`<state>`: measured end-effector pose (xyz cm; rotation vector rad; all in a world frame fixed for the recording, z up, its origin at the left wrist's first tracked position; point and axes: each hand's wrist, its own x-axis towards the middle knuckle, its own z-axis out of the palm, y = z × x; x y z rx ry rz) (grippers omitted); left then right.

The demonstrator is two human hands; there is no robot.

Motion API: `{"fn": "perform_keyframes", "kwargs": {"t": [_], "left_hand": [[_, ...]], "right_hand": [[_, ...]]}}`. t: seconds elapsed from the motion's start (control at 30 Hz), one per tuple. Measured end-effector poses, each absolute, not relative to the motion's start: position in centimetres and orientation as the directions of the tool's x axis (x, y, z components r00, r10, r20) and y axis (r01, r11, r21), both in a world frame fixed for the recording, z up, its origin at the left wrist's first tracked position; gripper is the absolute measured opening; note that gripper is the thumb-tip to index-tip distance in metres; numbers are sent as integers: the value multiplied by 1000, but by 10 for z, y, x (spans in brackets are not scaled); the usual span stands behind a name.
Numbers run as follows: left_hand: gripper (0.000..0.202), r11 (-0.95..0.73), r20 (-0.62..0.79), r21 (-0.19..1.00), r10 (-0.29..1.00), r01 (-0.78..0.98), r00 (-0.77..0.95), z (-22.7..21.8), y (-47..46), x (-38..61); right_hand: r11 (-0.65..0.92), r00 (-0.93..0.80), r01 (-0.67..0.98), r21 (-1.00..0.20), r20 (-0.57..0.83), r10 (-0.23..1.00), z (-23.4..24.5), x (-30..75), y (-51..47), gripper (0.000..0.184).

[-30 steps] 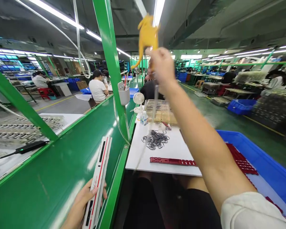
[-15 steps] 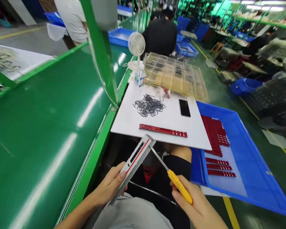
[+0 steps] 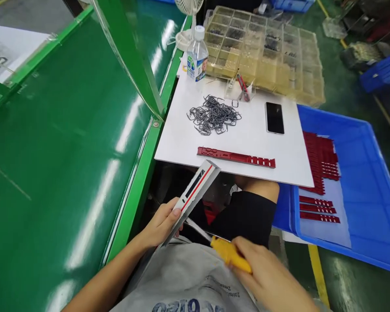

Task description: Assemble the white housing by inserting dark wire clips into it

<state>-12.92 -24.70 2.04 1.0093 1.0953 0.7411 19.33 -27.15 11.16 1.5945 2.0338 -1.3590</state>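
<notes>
My left hand (image 3: 164,221) is wrapped round a long grey channel-shaped housing (image 3: 198,184) with a red stripe and a dark slot, held tilted over my lap. In my right hand (image 3: 258,266) is a screwdriver (image 3: 230,253) with a yellow handle; its shaft points at the lower side of the housing, near my left fingers. Whether the tip touches the housing I cannot tell. Just beyond the housing's upper end, a dark red plastic strip (image 3: 235,157) lies along the near edge of the white board (image 3: 172,147).
A heap of grey wire-like clips (image 3: 214,115), a phone (image 3: 274,118), a water bottle (image 3: 197,54) and a divided parts box (image 3: 263,52) rest on the board. To the right, a blue bin (image 3: 364,186) holds several red strips. A green conveyor (image 3: 52,151) runs along the left.
The screwdriver has moved from the housing's upper end down and left towards my left hand. My view has tilted downward. Both hands keep their hold.
</notes>
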Motion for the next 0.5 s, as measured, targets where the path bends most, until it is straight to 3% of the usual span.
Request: {"fn": "perform_keyframes", "kwargs": {"t": [0.1, 0.27, 0.43, 0.5], "left_hand": [[71, 378, -360, 926, 870, 13, 336, 18, -247, -129], [68, 364, -344, 931, 877, 2, 335, 18, -245, -129], [64, 349, -328, 937, 872, 10, 364, 19, -245, -130], [63, 348, -330, 937, 873, 15, 359, 18, -245, -131]], "right_hand": [[-75, -322, 823, -563, -571, 755, 112, 201, -264, 32], [83, -463, 861, -503, -703, 540, 110, 194, -272, 9], [-62, -350, 844, -533, -635, 688, 111, 202, -269, 25], [-13, -397, 854, -520, -667, 631, 111, 203, -267, 18]]}}
